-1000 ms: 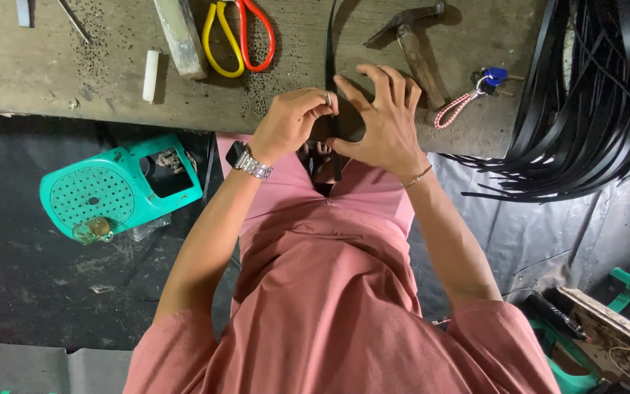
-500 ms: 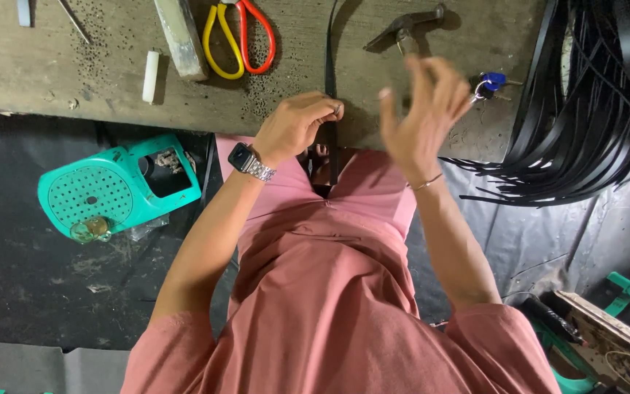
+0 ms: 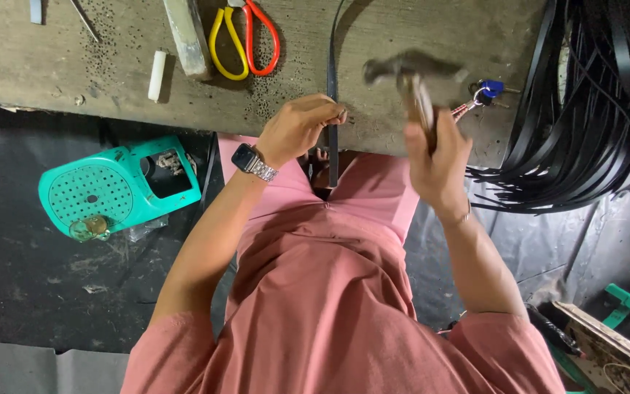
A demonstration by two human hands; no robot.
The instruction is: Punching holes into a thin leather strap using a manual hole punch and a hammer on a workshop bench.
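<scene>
Hammer [image 3: 411,73] gripped in right hand [image 3: 437,157]; left hand [image 3: 297,128] pinches strap [image 3: 332,87].

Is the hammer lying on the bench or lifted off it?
Lifted: the right hand grips the hammer, its blurred head raised above the bench.

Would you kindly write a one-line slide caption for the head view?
Right hand raises a hammer while left hand pins a black strap on the workbench, beside scissors.
</scene>
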